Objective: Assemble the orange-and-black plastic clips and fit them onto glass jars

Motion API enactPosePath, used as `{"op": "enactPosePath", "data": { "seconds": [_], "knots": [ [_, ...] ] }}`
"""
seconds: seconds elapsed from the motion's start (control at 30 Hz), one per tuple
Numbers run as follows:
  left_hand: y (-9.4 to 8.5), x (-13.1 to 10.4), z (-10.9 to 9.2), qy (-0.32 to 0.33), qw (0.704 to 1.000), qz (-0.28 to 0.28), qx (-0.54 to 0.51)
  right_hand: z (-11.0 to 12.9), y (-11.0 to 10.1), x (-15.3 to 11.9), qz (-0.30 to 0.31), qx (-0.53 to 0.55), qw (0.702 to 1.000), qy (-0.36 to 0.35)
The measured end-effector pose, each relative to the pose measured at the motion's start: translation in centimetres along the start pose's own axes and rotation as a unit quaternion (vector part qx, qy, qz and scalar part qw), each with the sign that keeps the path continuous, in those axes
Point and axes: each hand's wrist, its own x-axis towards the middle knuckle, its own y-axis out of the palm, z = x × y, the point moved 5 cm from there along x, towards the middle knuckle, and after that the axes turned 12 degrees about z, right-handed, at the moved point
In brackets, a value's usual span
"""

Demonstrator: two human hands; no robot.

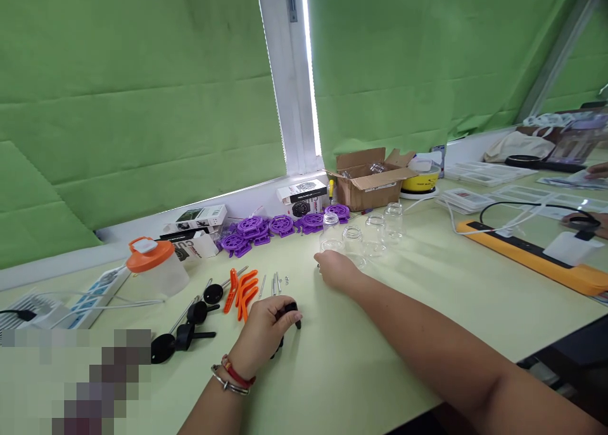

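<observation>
My left hand [270,327], low over the table, has its thumb and fingers closed around a small black plastic part [299,323]. More black shows under that hand, partly hidden. My right hand [336,270] reaches forward with its fingers drawn together at the table, right in front of the clear jars [352,248]; what its fingertips hold is too small and hidden to name. Orange curved handles [247,292], thin metal rods [274,286] and tiny metal bits [286,280] lie ahead of my left hand. Black round parts with stems [197,313] lie to its left.
Purple plastic wheels [281,225] line the back, near printed boxes [304,197] and an open carton [368,182]. An orange-lidded container [159,270] stands at left. On the right lie an orange power strip [532,254] with cables and another person's hand [589,223].
</observation>
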Motion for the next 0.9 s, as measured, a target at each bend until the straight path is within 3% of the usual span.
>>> {"op": "enactPosePath", "data": {
  "seconds": [0.17,0.23,0.3,0.37,0.47,0.9],
  "knots": [
    [0.0,-0.1,0.0,0.006,1.000,-0.007,0.001,0.9,-0.2,-0.3,-0.002,0.031,0.999,-0.044],
    [0.1,-0.1,0.2,0.003,1.000,-0.008,-0.003,2.0,-0.6,-0.9,-0.002,0.110,0.989,-0.095],
    [0.1,0.0,0.5,-0.006,1.000,-0.006,-0.012,3.5,-0.8,-1.6,0.018,0.261,0.952,-0.160],
    [0.2,0.1,0.7,-0.011,1.000,-0.008,-0.020,5.0,-0.9,-2.5,0.049,0.398,0.892,-0.210],
    [0.1,0.1,0.6,-0.005,1.000,-0.013,-0.019,6.3,-1.1,-3.5,0.058,0.459,0.850,-0.251],
    [0.2,0.2,0.1,0.017,1.000,-0.004,-0.020,6.2,-1.5,-4.1,0.080,0.424,0.851,-0.298]
  ]
}}
